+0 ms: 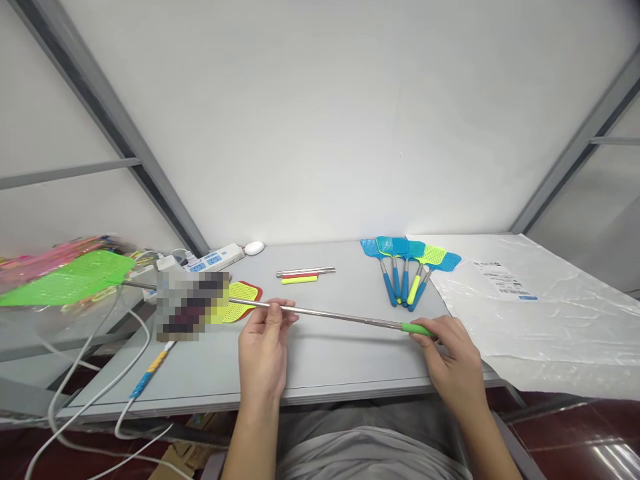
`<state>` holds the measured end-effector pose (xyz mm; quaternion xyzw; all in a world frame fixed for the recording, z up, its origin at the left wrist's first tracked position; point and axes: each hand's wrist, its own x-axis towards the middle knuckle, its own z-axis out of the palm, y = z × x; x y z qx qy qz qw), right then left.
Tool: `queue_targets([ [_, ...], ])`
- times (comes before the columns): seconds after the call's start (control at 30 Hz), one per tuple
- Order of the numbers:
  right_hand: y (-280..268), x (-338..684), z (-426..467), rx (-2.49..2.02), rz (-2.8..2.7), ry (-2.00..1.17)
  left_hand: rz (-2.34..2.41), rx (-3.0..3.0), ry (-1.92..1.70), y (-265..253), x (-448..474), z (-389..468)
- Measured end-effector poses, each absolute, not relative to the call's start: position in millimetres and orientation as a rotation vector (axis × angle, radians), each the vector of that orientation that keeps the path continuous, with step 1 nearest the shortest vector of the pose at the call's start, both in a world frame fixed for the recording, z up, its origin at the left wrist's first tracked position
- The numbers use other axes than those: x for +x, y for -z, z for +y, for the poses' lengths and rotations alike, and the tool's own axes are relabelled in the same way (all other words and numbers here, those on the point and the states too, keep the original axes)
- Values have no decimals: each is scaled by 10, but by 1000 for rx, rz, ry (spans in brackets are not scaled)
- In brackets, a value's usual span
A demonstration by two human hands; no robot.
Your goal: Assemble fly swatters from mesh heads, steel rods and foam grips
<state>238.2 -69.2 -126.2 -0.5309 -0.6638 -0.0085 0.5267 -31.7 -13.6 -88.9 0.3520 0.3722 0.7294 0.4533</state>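
Note:
A long fly swatter with a thin metal rod stretches across the table, its green mesh head far to the left. My left hand is closed around the rod near the middle, thumb on top. At the other end my right hand grips the green handle. A yellow and red swatter head lies on the table just behind my left hand. Part of the rod is hidden by a blurred patch at the left. Beyond the rod lie metal tubes with a red piece and a yellow handle.
Several blue and yellow fly swatters lie fanned out at the back right, beside a white plastic sheet. A power strip and a white mouse sit back left. White cables hang over the left edge near plastic-wrapped bundles.

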Motion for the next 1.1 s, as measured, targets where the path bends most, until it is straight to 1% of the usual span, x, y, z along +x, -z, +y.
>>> queue_targets([
  [0.37, 1261, 2399, -694, -1340, -1529, 50, 985, 1017, -1752, 856, 17, -188],
  [0.57, 1263, 2332, -721, -1284, -1630, -7, 944, 1174, -1363, 931, 458, -385],
  [0.7, 1271, 2320, -731, -1276, -1620, -8, 962, 1281, -1293, 915, 408, -403],
  [0.8, 1272, 2320, -734, -1268, -1625, -17, 1005, 1238, -1411, 866, 184, -342],
  [0.93, 1267, 2359, -744, -1294, -1529, -16, 836, 916, -1765, 713, -224, -167],
  [1.1, 1253, 2368, -753, -1281, -1541, -41, 798, 718, -2029, 503, -735, 2],
])
